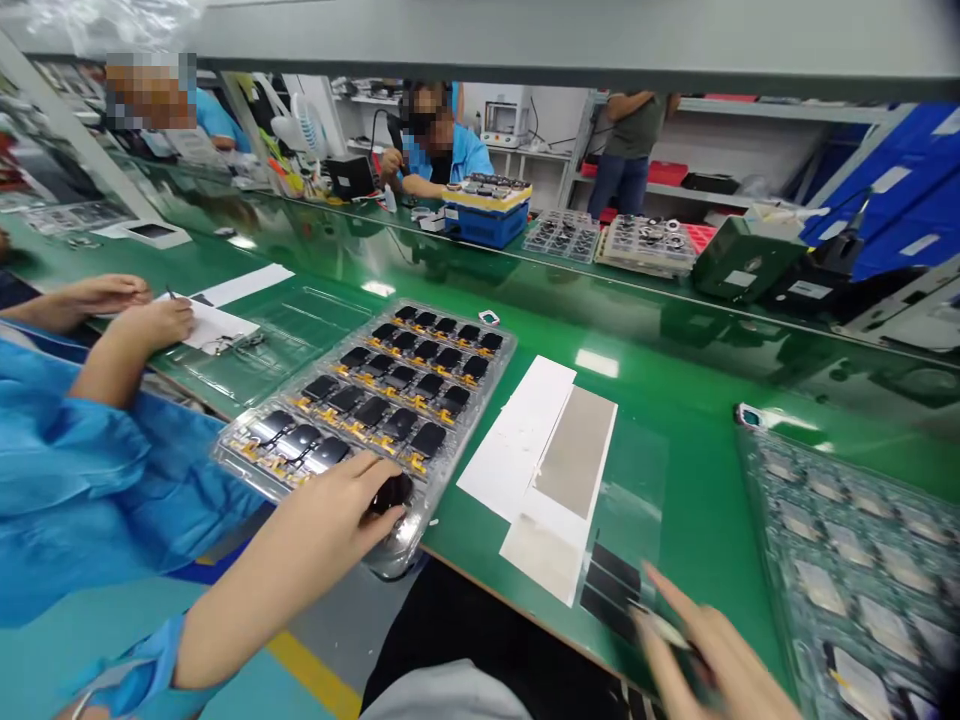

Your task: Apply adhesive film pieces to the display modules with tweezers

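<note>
My left hand (341,505) pinches a small black display module (391,492) between thumb and fingers at the near right corner of a clear plastic tray (431,500). Rows of black display modules (371,412) with orange flex cables lie in this tray. My right hand (705,650), smeared by motion, holds a slim tool (664,630) that looks like tweezers. Its tip is near black strips (611,585) on a clear sheet. Left of them lie a white sheet (517,440) and a grey-faced sheet (577,450).
A second clear tray (847,540) with pale-faced parts is at the right, a small part (748,415) at its corner. A co-worker's hands (150,320) work over white paper (214,325) at the left. A blue box (487,222) and a shelf (525,40) stand beyond.
</note>
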The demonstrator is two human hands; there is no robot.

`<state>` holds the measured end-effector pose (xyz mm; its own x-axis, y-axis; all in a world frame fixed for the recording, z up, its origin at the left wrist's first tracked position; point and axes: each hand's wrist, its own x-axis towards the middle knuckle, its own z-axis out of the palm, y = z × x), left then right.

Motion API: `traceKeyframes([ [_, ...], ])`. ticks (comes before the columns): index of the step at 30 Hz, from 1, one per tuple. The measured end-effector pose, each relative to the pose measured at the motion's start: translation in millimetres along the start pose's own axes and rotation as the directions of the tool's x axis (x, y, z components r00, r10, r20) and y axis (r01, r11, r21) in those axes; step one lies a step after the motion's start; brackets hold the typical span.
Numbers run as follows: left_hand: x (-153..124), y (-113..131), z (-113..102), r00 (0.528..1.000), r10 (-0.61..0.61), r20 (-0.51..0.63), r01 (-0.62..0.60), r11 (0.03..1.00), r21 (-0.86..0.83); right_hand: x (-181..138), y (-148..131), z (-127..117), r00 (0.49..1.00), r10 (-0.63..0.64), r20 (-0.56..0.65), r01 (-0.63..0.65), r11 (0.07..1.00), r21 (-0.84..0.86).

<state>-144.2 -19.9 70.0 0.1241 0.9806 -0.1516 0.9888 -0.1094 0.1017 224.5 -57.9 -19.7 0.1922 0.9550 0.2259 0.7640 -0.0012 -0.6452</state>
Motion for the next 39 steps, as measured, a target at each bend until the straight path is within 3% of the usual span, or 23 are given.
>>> traceKeyframes([
  [4,4,7,-3,0.999,0.037,0.027,-0.041,0.988,0.152,14,-31,16,0.966,-0.233,0.11,0.256,0.912,-0.319],
  [8,6,-2,-11,0.993,0.115,0.03,-0.118,0.98,0.159,30,-6,5,0.958,-0.264,0.111,0.287,0.873,-0.395],
  [10,5,-5,-16,0.995,0.1,0.017,-0.101,0.993,0.059,33,10,-7,0.961,-0.258,0.1,0.277,0.898,-0.343],
  [13,4,4,-21,0.99,0.116,-0.077,-0.133,0.947,-0.292,38,6,-17,0.972,-0.228,0.048,0.233,0.961,-0.148],
  [15,4,22,-18,0.976,0.136,-0.168,-0.21,0.788,-0.579,41,-19,-17,0.975,-0.22,0.015,0.219,0.975,0.048],
  [18,9,58,-3,0.968,0.055,-0.247,-0.248,0.399,-0.883,46,-72,-6,0.94,-0.336,0.062,0.301,0.9,0.316],
  [20,17,81,12,0.965,-0.033,-0.259,-0.253,0.127,-0.959,49,-101,6,0.907,-0.381,0.177,0.261,0.842,0.472],
  [22,25,98,27,0.967,-0.082,-0.239,-0.248,-0.122,-0.961,51,-116,17,0.917,-0.33,0.225,0.146,0.801,0.581],
  [24,32,108,38,0.979,-0.055,-0.197,-0.204,-0.303,-0.931,53,-119,26,0.939,-0.277,0.206,0.087,0.767,0.635],
  [25,34,110,42,0.984,-0.017,-0.175,-0.17,-0.346,-0.923,54,-118,29,0.947,-0.259,0.191,0.08,0.764,0.64],
  [27,36,111,46,0.986,0.083,-0.145,-0.11,-0.332,-0.937,56,-113,30,0.946,-0.259,0.195,0.09,0.786,0.612],
  [31,36,107,48,0.972,0.214,-0.098,-0.072,-0.128,-0.989,58,-109,26,0.898,-0.374,0.229,0.22,0.836,0.503],
  [34,37,106,52,0.975,0.213,-0.07,-0.064,-0.034,-0.997,58,-109,25,0.876,-0.473,0.098,0.406,0.831,0.38],
  [39,42,108,60,0.981,0.177,-0.075,-0.083,0.043,-0.996,55,-102,31,0.777,-0.629,-0.032,0.627,0.767,0.136],
])
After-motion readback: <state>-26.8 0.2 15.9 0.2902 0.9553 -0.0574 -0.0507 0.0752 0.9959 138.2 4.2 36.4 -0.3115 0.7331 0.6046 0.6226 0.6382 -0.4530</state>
